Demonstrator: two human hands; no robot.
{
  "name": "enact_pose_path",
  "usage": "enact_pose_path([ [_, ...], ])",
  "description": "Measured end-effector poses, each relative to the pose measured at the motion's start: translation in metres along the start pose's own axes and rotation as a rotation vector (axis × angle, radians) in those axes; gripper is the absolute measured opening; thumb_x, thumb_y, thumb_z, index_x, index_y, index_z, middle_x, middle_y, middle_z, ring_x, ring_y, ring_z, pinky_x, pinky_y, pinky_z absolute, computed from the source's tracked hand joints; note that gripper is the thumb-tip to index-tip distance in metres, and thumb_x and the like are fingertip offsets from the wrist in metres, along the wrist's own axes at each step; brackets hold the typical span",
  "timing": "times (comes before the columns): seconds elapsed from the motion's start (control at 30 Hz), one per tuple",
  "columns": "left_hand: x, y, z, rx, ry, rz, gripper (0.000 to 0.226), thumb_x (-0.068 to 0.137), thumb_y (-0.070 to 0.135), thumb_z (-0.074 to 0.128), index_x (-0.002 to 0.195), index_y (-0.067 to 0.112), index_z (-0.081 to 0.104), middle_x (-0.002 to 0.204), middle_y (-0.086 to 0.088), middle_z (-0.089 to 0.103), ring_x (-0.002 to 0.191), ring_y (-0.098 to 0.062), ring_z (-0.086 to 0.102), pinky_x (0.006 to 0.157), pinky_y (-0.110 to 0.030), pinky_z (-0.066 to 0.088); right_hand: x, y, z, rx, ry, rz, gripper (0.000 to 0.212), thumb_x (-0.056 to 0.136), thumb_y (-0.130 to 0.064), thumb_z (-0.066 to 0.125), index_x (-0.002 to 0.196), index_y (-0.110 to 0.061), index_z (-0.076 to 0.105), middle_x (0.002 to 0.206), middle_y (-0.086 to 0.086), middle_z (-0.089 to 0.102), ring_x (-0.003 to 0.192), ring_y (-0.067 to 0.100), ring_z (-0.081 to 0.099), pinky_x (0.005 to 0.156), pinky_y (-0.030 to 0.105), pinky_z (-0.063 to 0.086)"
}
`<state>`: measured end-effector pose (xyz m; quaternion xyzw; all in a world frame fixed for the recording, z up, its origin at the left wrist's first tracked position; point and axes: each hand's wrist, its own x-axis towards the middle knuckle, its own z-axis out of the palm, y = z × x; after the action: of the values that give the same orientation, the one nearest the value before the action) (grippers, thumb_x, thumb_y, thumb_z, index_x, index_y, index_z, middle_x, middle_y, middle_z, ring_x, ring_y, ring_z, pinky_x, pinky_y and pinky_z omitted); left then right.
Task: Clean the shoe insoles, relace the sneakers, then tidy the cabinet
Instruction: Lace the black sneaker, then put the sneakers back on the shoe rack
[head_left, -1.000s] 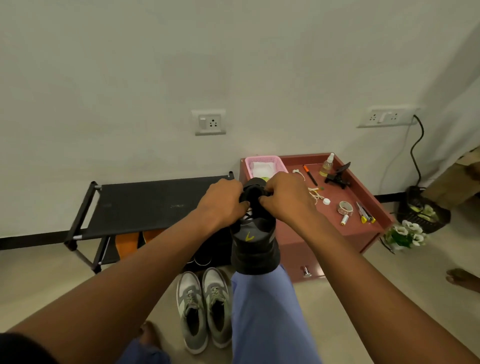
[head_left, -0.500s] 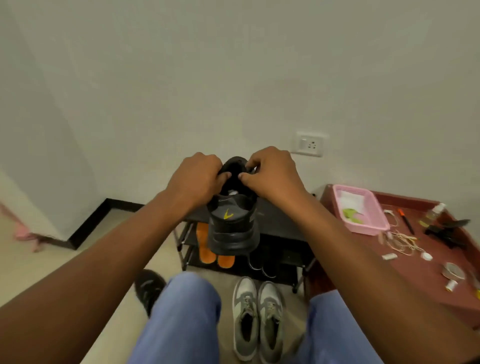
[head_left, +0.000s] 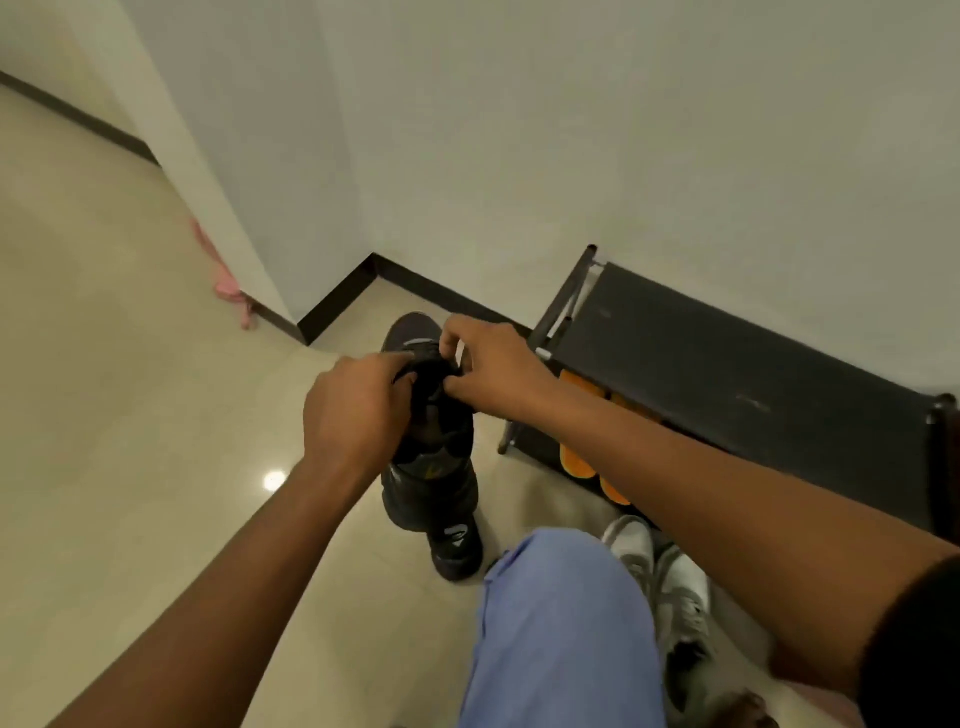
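Black sneaker (head_left: 430, 462) held above the floor, left of the rack (head_left: 727, 374). Left hand (head_left: 353, 410) and right hand (head_left: 493, 364) both pinch at its laces; grips clamped there. Advice: keep lace tension even, sneaker steadied.

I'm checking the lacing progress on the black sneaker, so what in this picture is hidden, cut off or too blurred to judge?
- Head view: laces and eyelets of the held black sneaker, covered by the left hand and right hand.
- Second black shoe on the floor: mostly behind the held one.
- Orange insoles: partly under the black rack.
- Grey sneakers: blurred, partly behind the knee and forearm.
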<state>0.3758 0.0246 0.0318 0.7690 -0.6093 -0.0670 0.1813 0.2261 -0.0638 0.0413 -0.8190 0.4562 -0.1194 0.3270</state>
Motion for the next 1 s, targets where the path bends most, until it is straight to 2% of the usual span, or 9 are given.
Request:
enact_pose_path([
  [0.17,-0.013,-0.062,0.086,-0.095,-0.075,-0.184,0.033,0.101,0.036,0.056,0.131,0.038,0.069,0.110,-0.001,0.078,0.093,-0.028,0.072,0.072,-0.036,0.056,0.037,0.060,0.091,0.129,-0.194,0.076,0.030,0.079,-0.016,0.084,0.096,-0.023,0.061,0.077,-0.006,0.063,0.075,0.018,0.066,0.069,0.037,0.057],
  [0.27,-0.028,-0.087,0.139,-0.155,-0.117,-0.328,0.033,0.100,0.035,0.059,0.131,0.034,0.070,0.115,-0.002,0.077,0.094,-0.025,0.073,0.076,-0.035,0.058,0.040,0.097,0.148,0.194,-0.286,0.113,0.032,0.079,-0.018,0.086,0.096,-0.026,0.060,0.081,-0.003,0.065,0.075,0.014,0.065,0.072,0.032,0.054],
  [0.33,-0.038,-0.100,0.172,-0.194,-0.123,-0.416,0.032,0.101,0.031,0.059,0.132,0.032,0.070,0.114,-0.002,0.078,0.089,-0.022,0.073,0.072,-0.031,0.056,0.042,0.120,0.182,0.231,-0.329,0.123,0.033,0.082,-0.016,0.084,0.100,-0.026,0.059,0.085,-0.003,0.065,0.074,0.011,0.063,0.073,0.029,0.052],
  [0.47,-0.052,-0.122,0.224,-0.276,-0.091,-0.579,0.032,0.103,0.025,0.060,0.133,0.028,0.069,0.119,-0.006,0.076,0.090,-0.022,0.073,0.073,-0.027,0.055,0.048,0.153,0.235,0.269,-0.416,0.125,0.036,0.088,-0.012,0.078,0.115,-0.026,0.060,0.099,-0.003,0.065,0.082,0.013,0.066,0.084,0.034,0.059],
  [0.57,-0.058,-0.134,0.251,-0.300,-0.053,-0.698,0.032,0.104,0.025,0.058,0.134,0.028,0.069,0.124,-0.007,0.074,0.096,-0.023,0.072,0.074,-0.023,0.050,0.054,0.167,0.265,0.273,-0.478,0.137,0.046,0.090,-0.016,0.077,0.129,-0.029,0.058,0.109,-0.005,0.066,0.090,0.012,0.068,0.089,0.035,0.060],
  [0.67,-0.061,-0.146,0.274,-0.328,-0.036,-0.803,0.032,0.104,0.027,0.057,0.134,0.029,0.068,0.127,-0.007,0.073,0.101,-0.024,0.071,0.077,-0.028,0.051,0.060,0.175,0.291,0.273,-0.537,0.135,0.057,0.090,-0.019,0.077,0.142,-0.029,0.053,0.125,0.000,0.065,0.106,0.016,0.066,0.097,0.039,0.057],
  [0.8,-0.067,-0.156,0.298,-0.415,-0.036,-0.889,0.033,0.104,0.028,0.058,0.136,0.029,0.067,0.131,-0.006,0.071,0.112,-0.025,0.069,0.093,-0.035,0.055,0.065,0.183,0.316,0.254,-0.602,0.153,0.067,0.090,-0.026,0.075,0.150,-0.032,0.044,0.145,0.002,0.055,0.131,0.024,0.055,0.109,0.047,0.050],
  [0.9,-0.073,-0.158,0.307,-0.456,-0.036,-0.925,0.034,0.104,0.023,0.058,0.137,0.027,0.066,0.131,-0.008,0.070,0.114,-0.026,0.069,0.091,-0.030,0.053,0.066,0.188,0.325,0.256,-0.638,0.162,0.068,0.091,-0.025,0.073,0.151,-0.031,0.043,0.148,0.002,0.053,0.135,0.025,0.053,0.111,0.048,0.049],
  [1.0,-0.077,-0.157,0.308,-0.485,-0.072,-0.971,0.043,0.103,0.014,0.054,0.143,0.027,0.061,0.138,-0.006,0.066,0.120,-0.027,0.066,0.098,-0.038,0.056,0.061,0.188,0.324,0.297,-0.619,0.172,0.062,0.093,-0.019,0.072,0.149,-0.027,0.048,0.144,0.004,0.057,0.131,0.024,0.056,0.110,0.045,0.050],
])
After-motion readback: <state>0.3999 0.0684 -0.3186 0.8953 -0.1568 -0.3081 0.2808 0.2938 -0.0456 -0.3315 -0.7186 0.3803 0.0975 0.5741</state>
